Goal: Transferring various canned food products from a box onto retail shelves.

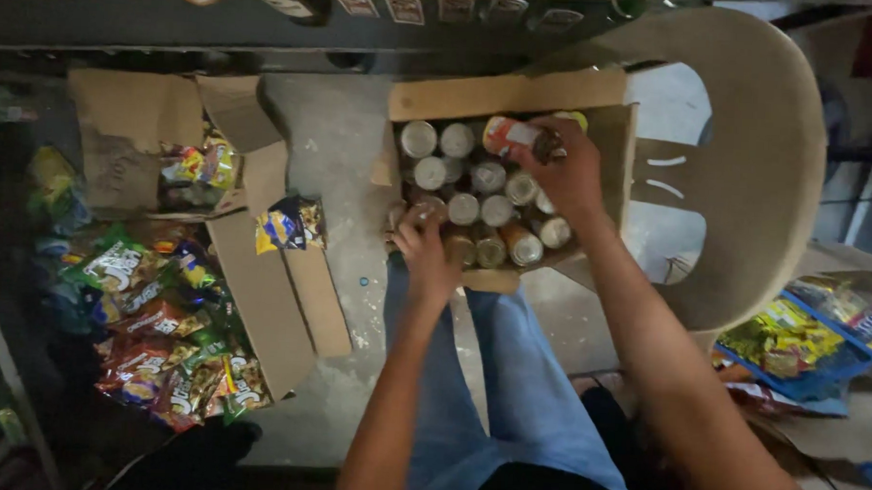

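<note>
An open cardboard box point(504, 95) rests on my knees, packed with several upright bottles with pale round caps point(464, 208). My right hand point(569, 172) is over the box's far right part, closed around one bottle point(519, 137) with an orange label that lies tilted above the others. At the near left corner of the box, my left hand point(424, 254) has its fingers curled on the top of another bottle point(425, 213).
A beige plastic chair point(758, 160) stands right behind the box. Flattened cardboard point(261, 287) and many colourful snack packets point(162, 332) lie on the concrete floor at left. A blue basket point(808, 379) of yellow packets sits at right. A dark shelf edge point(173, 23) runs along the top.
</note>
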